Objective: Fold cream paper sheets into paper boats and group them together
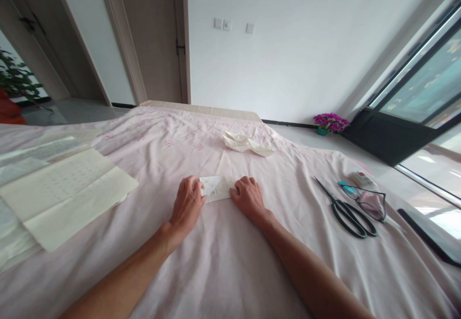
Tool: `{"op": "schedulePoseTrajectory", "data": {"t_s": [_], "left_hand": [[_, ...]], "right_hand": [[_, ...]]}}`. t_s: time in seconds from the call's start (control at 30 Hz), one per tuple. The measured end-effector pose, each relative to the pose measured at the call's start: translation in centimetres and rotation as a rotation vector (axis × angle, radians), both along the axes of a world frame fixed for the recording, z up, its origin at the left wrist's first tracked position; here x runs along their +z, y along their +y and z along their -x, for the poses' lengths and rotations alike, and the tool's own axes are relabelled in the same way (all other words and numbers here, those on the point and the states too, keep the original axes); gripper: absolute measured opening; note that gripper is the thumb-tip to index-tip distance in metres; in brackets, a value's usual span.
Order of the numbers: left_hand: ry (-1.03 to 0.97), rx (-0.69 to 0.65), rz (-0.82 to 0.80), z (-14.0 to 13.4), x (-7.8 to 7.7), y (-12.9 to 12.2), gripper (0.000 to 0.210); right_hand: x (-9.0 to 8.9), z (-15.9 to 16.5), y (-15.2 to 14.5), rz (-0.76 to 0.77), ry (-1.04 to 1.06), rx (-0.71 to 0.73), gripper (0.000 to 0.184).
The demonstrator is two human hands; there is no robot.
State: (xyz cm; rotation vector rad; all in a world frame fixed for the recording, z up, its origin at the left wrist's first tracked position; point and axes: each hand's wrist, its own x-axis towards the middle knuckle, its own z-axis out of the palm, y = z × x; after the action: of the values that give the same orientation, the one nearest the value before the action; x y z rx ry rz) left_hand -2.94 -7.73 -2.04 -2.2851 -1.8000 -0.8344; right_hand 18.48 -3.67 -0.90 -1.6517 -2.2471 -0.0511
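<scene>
A small folded piece of paper [217,189] with faint writing lies low over the pink cloth, between my two hands. My left hand [188,199] pinches its left edge, thumb on top and fingers curled. At the opposite edge, my right hand [249,195] grips the paper the same way, its fingers bent. Just beyond them sits a folded paper shape [247,144] with raised points, touched by neither hand.
Paper sheets [72,184] are stacked at the left. On the right lie black-handled scissors [347,211], eyeglasses [382,203], a small box [362,180] and a dark flat object [430,237]. A wrinkled pink cloth [288,251] covers the surface.
</scene>
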Motion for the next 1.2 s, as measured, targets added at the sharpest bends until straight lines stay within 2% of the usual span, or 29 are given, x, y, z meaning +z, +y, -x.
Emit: {"op": "schedulePoseTrajectory", "data": {"t_s": [0.1, 0.2, 0.3, 0.37, 0.47, 0.67, 0.87, 1.03, 1.2], "left_hand": [[0.073, -0.180, 0.008, 0.0, -0.8, 0.6, 0.041], [0.131, -0.261, 0.089, 0.2, -1.4, 1.2, 0.049], [0.167, -0.243, 0.114, 0.6, -1.6, 1.4, 0.047], [0.192, -0.239, 0.114, 0.6, -1.6, 1.4, 0.047], [0.216, -0.226, 0.122, 0.6, -1.6, 1.3, 0.050], [0.257, -0.165, 0.110, 0.2, -1.4, 1.0, 0.047], [0.239, -0.084, 0.087, 0.4, -2.0, 0.8, 0.047], [0.112, 0.076, 0.047, 0.8, -2.1, 0.7, 0.053], [-0.091, 0.049, 0.068, 1.0, -0.9, 0.9, 0.033]], "right_hand": [[0.0, 0.0, -0.1, -0.010, 0.010, -0.041, 0.012], [0.2, 0.3, -0.5, -0.101, 0.040, -0.030, 0.025], [0.5, 1.4, -1.5, -0.174, 0.018, 0.219, 0.042], [0.6, 2.6, -2.2, -0.143, -0.002, 0.401, 0.049], [0.2, 4.0, -2.8, -0.046, -0.010, 0.491, 0.057], [-1.5, 2.9, -0.7, -0.006, -0.103, 0.384, 0.057], [-1.7, 1.0, 2.3, 0.045, -0.176, 0.286, 0.057], [-1.8, 0.8, 3.1, 0.096, -0.167, 0.190, 0.059], [-1.8, 0.7, 2.6, 0.114, -0.077, 0.142, 0.063]]}}
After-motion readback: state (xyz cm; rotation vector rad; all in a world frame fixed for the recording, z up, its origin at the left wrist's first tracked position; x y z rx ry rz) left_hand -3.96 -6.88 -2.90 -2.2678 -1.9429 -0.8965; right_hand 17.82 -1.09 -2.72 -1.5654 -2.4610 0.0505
